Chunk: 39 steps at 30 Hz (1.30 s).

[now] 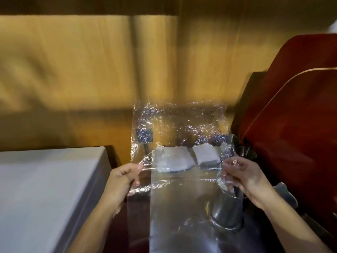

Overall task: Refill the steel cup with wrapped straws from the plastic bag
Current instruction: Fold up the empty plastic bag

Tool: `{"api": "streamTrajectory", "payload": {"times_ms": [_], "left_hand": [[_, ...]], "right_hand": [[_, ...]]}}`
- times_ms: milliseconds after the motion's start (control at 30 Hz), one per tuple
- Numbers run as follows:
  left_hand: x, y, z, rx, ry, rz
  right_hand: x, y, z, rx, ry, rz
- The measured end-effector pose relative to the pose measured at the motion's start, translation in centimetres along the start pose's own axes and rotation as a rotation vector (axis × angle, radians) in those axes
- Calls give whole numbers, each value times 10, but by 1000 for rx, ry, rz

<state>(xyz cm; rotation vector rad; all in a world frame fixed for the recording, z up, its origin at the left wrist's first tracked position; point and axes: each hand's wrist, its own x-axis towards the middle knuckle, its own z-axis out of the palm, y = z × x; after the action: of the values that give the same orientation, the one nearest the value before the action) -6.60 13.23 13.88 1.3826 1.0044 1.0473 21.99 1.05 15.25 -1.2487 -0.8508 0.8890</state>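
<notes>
Head view: clear bag stretched between two hands over the cup

Nearest, the steel cup [227, 209] stands upright on a shiny counter [178, 207] at lower right, its mouth just under the right hand [240, 175]. Its inside is blurred, so I cannot tell what it holds. That hand's fingers are closed in a pinch on the right edge of the plastic bag [180, 132]; the left hand [122, 178] pinches the left edge the same way. Held apart like this, the hands pull the film taut and flat, probably to find or spread the opening before reaching in.

The bag is off the counter, a crinkled sheet rising up and away from the hands, its long axis running roughly left to right between them. No straws can be made out in it.

Beyond, seen through the film, two white pads [207, 154] lie on the counter. A white box [47, 189] sits at left, a red chair [295, 110] at right, and a wood panel wall [91, 70] behind
</notes>
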Motion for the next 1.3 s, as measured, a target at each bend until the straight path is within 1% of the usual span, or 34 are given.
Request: {"api": "streamTrajectory", "payload": {"times_ms": [67, 133, 267, 333, 400, 567, 667, 733, 800, 867, 1000, 1100, 1200, 1233, 1300], "left_hand": [[0, -3, -2, 3, 6, 57], [-1, -5, -3, 10, -32, 90], [-2, -10, -10, 44, -204, 72], [-2, -12, -13, 38, -254, 72], [-2, -12, -14, 27, -247, 96], [0, -9, -10, -14, -147, 200], [1, -12, -8, -52, -86, 208], [2, -13, -9, -86, -82, 186], [4, -17, -12, -141, -101, 128], [3, -18, -15, -187, -125, 75], [-3, -15, -16, -190, -255, 16], [-5, -17, -16, -237, -193, -27], [-5, -18, -15, -190, -124, -44], [-5, -18, -14, -225, -134, -64], [-5, -18, -15, -404, -204, -163]], "right_hand": [[-1, 0, -3, 20, -41, 22], [-2, 1, -6, 13, -78, 50], [-1, 5, -15, 55, -83, 69], [0, 8, -20, 70, -80, 49], [1, 11, -23, 72, -89, 37], [1, 13, -25, 103, -125, -19], [0, 13, -25, 95, -131, -9], [0, 14, -28, 76, -145, 58], [-2, 14, -31, 29, -175, 121], [-4, 12, -31, -20, -219, 140], [-9, 8, -28, -31, -273, 101], [-5, 15, -32, -28, -238, 67], [-2, 16, -31, -82, -195, 45], [-1, 16, -31, -83, -192, 31], [-1, 16, -31, -91, -169, 12]]}}
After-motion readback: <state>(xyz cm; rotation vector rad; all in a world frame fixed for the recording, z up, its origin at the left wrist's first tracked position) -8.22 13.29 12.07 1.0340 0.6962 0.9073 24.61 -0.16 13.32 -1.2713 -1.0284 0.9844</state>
